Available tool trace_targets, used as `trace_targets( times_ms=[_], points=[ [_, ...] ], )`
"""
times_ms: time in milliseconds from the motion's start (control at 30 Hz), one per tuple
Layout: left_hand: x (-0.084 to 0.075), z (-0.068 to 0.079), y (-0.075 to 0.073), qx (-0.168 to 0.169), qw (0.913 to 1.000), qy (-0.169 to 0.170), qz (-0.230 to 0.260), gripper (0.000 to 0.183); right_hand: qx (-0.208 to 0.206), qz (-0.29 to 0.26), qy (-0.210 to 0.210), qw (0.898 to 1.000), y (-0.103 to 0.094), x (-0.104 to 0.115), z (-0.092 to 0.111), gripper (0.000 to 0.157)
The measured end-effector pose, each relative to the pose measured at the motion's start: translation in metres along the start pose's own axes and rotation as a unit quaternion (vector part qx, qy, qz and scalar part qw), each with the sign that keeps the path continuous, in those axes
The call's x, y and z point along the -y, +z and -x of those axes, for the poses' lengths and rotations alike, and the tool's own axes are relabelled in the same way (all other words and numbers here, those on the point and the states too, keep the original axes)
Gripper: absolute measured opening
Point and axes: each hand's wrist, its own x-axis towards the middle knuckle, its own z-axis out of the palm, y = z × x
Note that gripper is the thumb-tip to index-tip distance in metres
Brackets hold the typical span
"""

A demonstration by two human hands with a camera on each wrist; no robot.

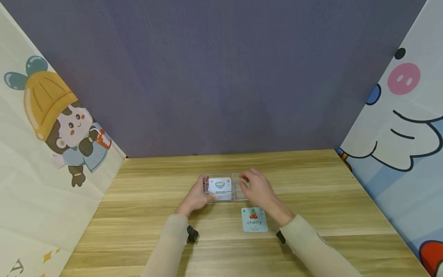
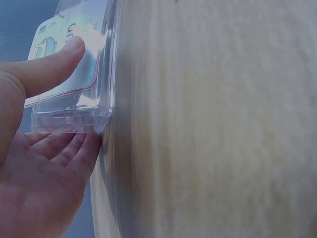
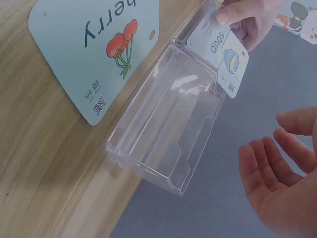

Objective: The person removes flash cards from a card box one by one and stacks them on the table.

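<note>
A see-through plastic case lies opened out on the table, its two halves side by side. In its left half sits a card printed with a bowl and the word "soup". My left hand grips that end of the case, thumb over the card's lower edge and fingers at the case's far side and end. My right hand hovers beside the right half, fingers loosely bent and apart, holding nothing. A pale blue "cherry" card lies face up on the wood in front of the right half.
The wood-grain table runs back to a grey-blue panel. Cartoon-printed sheets stand at the left and at the right.
</note>
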Motion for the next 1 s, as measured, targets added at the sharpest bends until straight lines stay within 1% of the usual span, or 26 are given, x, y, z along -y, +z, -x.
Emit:
trace_targets(
  times_ms=[267, 700, 1000],
  points=[
    [0.000, -0.001, 0.001, 0.003, 1.0000, -0.003, 0.000, 0.094, -0.005, 0.002, 0.001, 1.000, 0.000, 0.001, -0.005, 0.020],
    [0.001, -0.001, 0.002, 0.002, 1.0000, -0.008, 0.000, 0.094, 0.010, 0.004, 0.016, 1.000, 0.001, 0.006, -0.009, 0.021],
    [0.001, -0.003, 0.004, 0.002, 1.0000, -0.008, 0.001, 0.093, 0.003, -0.001, 0.006, 1.000, 0.006, 0.003, -0.013, 0.020]
  ],
)
